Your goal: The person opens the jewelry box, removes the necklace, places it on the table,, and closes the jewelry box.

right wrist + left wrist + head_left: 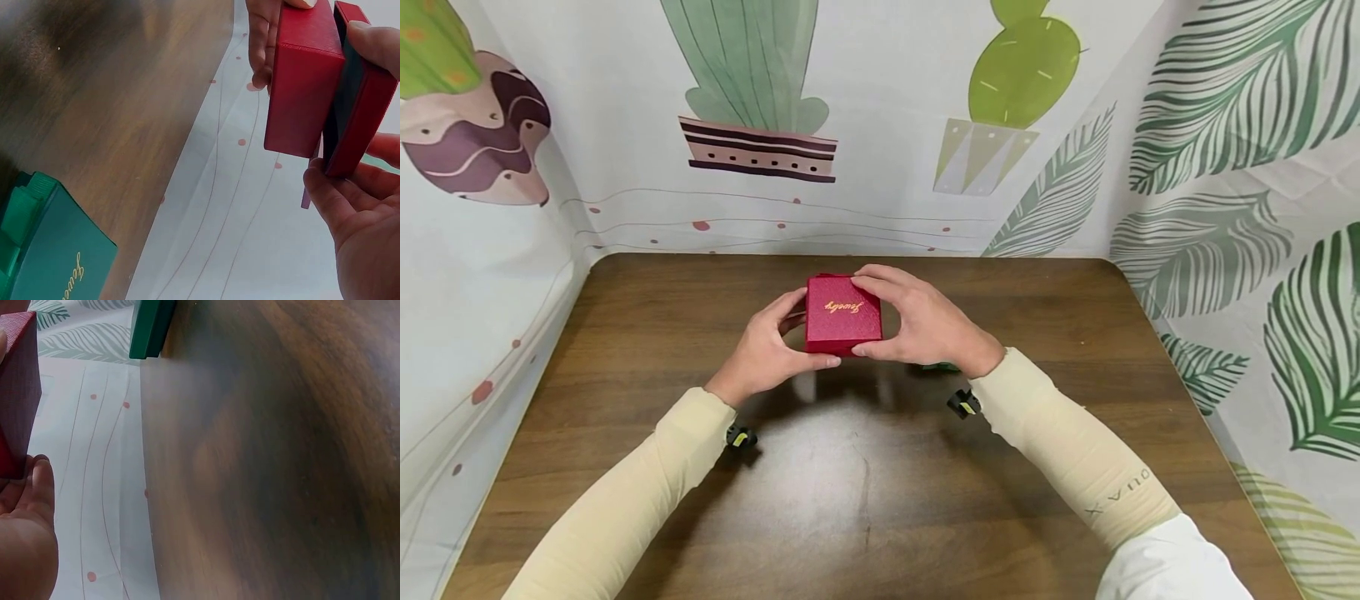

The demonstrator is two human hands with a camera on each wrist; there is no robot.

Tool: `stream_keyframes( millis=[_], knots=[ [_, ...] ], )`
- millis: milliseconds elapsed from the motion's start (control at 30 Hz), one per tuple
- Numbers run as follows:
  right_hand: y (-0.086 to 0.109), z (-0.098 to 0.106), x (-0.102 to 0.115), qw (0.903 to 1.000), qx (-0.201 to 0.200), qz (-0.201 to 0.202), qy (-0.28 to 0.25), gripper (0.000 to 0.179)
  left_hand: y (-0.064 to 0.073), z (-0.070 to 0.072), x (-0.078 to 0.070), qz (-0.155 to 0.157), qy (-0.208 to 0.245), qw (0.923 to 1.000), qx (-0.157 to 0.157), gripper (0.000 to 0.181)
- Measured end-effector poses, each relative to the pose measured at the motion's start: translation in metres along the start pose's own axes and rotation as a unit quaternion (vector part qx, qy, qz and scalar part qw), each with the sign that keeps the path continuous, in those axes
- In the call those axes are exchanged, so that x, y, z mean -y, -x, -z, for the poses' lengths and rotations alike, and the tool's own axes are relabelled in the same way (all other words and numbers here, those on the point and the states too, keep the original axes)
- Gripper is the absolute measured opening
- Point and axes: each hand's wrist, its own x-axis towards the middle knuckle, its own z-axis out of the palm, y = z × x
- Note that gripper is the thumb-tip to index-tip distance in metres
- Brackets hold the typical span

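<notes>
Both hands hold a small red jewelry box (842, 312) above the far half of the table, gold "Jewelry" lettering upside down on its lid. In the right wrist view its lid (372, 94) stands slightly apart from the base (303, 81), a dark gap between them. My left hand (765, 346) grips the base from the left, thumb along the near side. From the right, my right hand (928, 321) holds the lid between thumb and fingers. A thin purple strip (305, 197) shows below the gap. The inside of the box is hidden.
A green jewelry box (69, 244) with gold lettering lies on the brown wooden table (865, 517), mostly hidden under my right wrist in the head view. Cloth printed with cacti and leaves (887, 167) hangs behind the far edge and along the sides.
</notes>
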Motion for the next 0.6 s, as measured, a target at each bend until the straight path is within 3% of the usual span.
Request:
stream_keyframes(
  millis=[600],
  knots=[
    [0.0025, 0.0018, 0.0004, 1.0000, -0.004, -0.003, 0.002, 0.081, 0.0025, 0.0045, -0.0007, 0.016, -0.004, 0.9998, -0.007, 0.093]
  ],
)
